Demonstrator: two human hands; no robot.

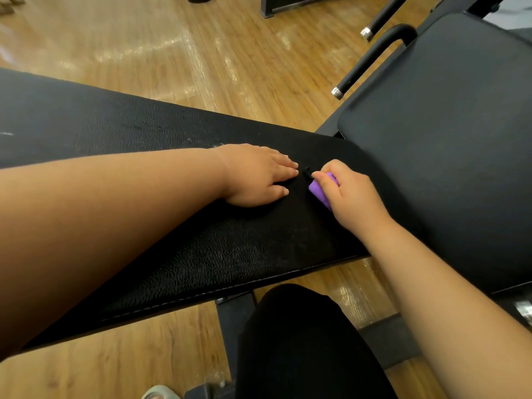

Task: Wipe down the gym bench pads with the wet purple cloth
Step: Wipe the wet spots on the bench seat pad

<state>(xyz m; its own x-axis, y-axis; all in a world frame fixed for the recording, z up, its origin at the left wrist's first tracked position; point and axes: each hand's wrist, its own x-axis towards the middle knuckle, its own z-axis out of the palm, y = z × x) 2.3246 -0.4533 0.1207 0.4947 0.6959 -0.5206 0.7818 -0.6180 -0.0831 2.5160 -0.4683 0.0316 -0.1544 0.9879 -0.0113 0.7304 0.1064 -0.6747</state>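
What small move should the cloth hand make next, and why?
Probably draw the bunched purple cloth, in the right hand, toward the near edge of the long black textured bench pad: the left hand lies flat beside it, blocking leftward strokes.

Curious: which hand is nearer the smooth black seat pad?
Right. The right hand, holding the purple cloth, sits beside the smooth black seat pad; the left hand lies farther left.

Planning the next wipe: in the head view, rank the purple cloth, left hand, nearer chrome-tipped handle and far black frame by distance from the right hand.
1. purple cloth: gripped in the right hand.
2. left hand: flat on the pad, just left.
3. chrome-tipped handle: beyond, upper right.
4. black frame: farthest, at the top edge.
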